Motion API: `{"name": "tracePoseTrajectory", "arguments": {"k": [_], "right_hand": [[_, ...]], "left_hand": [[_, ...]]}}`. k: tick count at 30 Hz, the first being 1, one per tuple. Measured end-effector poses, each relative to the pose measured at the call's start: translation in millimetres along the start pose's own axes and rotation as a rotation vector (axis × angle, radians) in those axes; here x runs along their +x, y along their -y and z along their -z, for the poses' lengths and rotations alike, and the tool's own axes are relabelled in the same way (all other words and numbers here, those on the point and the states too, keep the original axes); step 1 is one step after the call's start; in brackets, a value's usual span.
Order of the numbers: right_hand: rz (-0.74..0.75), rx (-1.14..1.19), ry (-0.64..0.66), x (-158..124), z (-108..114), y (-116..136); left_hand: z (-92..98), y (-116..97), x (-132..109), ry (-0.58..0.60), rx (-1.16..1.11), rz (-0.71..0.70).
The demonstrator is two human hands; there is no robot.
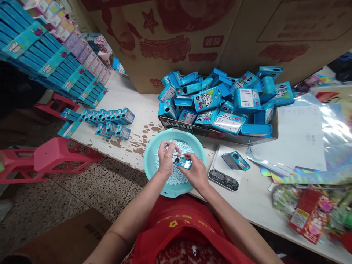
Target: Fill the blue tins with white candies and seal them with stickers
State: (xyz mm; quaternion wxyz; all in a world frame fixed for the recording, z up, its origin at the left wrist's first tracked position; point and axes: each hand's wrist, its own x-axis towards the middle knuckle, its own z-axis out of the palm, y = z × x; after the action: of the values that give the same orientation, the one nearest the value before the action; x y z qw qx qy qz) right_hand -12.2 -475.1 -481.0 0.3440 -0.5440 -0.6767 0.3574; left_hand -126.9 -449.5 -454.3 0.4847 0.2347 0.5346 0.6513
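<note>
My right hand [194,172] grips a small blue candy box [183,162] over a teal bowl [154,148] full of small white tablets [177,178]. My left hand [167,158] is pinched closed at the box's round opening, holding white tablets. Both hands hover just above the heap of tablets in the bowl.
A cardboard tray [192,128] heaped with blue boxes stands behind the bowl. A white scale [224,175] carries one blue box [235,160] to the right. Rows of filled boxes [112,120] lie at the left, stacked cartons [52,55] beyond. Foil sheets [316,146] and red stools [52,156] flank the table.
</note>
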Motion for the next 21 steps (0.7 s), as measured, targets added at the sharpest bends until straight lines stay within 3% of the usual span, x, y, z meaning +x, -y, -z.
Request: {"name": "tracePoseTrajectory", "arguments": {"k": [4,9,21], "right_hand": [[0.033,0.009,-0.024,1.1,2.0,4.1],[0.069,0.006,-0.059,0.5,2.6,8.2],[-0.039,0.132,-0.097,-0.8,5.4,2.1]], "left_hand": [[-2.1,-2.2,-2.9,0.046,0.007,-0.076],[-3.2,-7.2,-3.7,0.017,0.007,-0.124],[-8.0,-9.6,-14.6,0.136,0.031,-0.021]]}}
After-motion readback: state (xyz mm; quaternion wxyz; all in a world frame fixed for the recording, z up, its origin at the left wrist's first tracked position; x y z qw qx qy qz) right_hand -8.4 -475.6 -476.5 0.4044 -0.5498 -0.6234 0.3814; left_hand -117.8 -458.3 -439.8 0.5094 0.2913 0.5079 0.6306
